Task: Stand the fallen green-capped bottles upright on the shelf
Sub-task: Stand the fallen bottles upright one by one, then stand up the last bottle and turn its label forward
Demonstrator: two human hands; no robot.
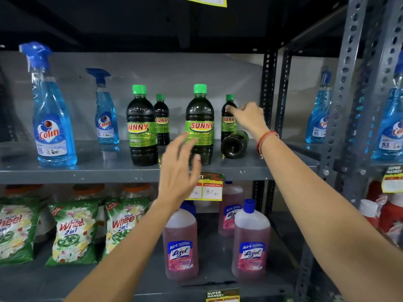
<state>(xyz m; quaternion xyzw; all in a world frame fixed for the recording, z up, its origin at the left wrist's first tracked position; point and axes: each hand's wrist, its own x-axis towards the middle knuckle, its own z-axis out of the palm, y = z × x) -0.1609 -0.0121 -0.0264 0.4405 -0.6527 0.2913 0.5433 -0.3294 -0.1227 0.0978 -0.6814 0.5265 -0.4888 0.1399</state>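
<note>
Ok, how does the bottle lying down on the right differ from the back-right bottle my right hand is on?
The fallen bottle lies on its side, base toward the camera, cap hidden. The back-right bottle stands upright, green cap showing. The right hand touches only the upright one. Both hold dark liquid and sit on the same shelf.

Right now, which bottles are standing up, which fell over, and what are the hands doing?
Front left Sunny bottle: upright.
Front right Sunny bottle: upright.
Back left Sunny bottle: upright.
Back right Sunny bottle: upright, fingers on it.
Fallen Sunny bottle: lying down.
Left hand: open, empty.
Right hand: touching back right bottle.
</note>
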